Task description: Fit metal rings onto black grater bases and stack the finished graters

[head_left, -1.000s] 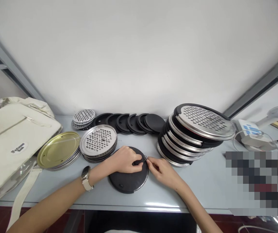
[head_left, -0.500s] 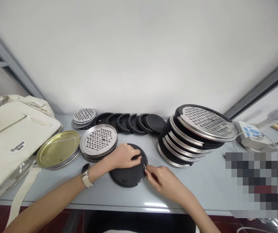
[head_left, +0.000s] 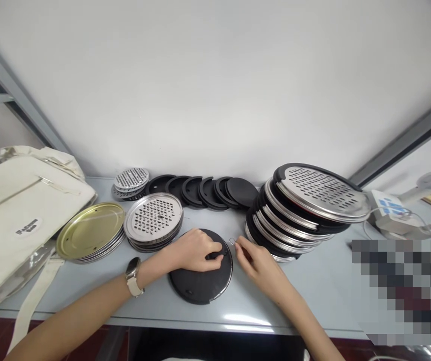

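Note:
A round black disc (head_left: 196, 286) lies flat on the table in front of me, with a shiny edge along its right side and a small hole near its front. My left hand (head_left: 198, 249), curled with thumb and forefinger close together, presses on top of the disc; the fingers hide part of it. To the right of the disc, my right hand (head_left: 256, 263) is closed in a pinch on a thin wire ring (head_left: 232, 241), held just off the disc's edge.
Grater plates with holes (head_left: 154, 218) are stacked left of the disc, beside gold plates (head_left: 91, 230). Several black discs (head_left: 207, 193) overlap at the back. A tall leaning stack of grater plates and black rims (head_left: 298, 220) stands right. A cream bag (head_left: 15, 210) lies far left.
My right hand has moved up and away from the disc's edge, and the wire ring now shows at its fingertips. The disc has shifted slightly toward me; my left hand stays on it, fingers more curled.

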A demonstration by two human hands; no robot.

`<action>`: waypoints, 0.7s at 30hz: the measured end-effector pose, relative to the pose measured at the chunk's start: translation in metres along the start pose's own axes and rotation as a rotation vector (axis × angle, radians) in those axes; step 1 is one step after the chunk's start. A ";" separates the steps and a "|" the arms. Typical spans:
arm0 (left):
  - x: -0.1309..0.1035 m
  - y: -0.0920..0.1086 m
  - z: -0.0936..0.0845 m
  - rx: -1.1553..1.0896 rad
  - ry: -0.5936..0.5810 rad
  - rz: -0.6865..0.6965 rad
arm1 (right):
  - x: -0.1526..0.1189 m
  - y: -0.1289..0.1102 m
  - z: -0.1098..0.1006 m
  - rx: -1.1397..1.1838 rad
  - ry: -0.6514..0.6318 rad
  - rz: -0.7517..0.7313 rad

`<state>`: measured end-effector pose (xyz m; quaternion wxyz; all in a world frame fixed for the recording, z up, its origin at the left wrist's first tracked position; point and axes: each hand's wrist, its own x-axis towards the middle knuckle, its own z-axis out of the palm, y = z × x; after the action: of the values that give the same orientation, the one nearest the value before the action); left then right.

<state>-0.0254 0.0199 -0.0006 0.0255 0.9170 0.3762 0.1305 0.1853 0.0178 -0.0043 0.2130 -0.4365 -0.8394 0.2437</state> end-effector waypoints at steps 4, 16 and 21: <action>0.000 0.002 0.000 0.009 -0.016 0.024 | 0.002 0.002 0.007 0.016 -0.024 0.001; -0.001 -0.001 0.004 0.014 -0.019 0.017 | 0.003 0.003 0.008 0.072 -0.082 -0.017; -0.001 -0.001 0.006 0.023 -0.001 0.025 | 0.004 -0.002 0.006 0.068 -0.016 -0.065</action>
<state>-0.0259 0.0202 -0.0067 0.0137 0.9219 0.3661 0.1261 0.1789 0.0187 -0.0073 0.2288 -0.3997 -0.8460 0.2688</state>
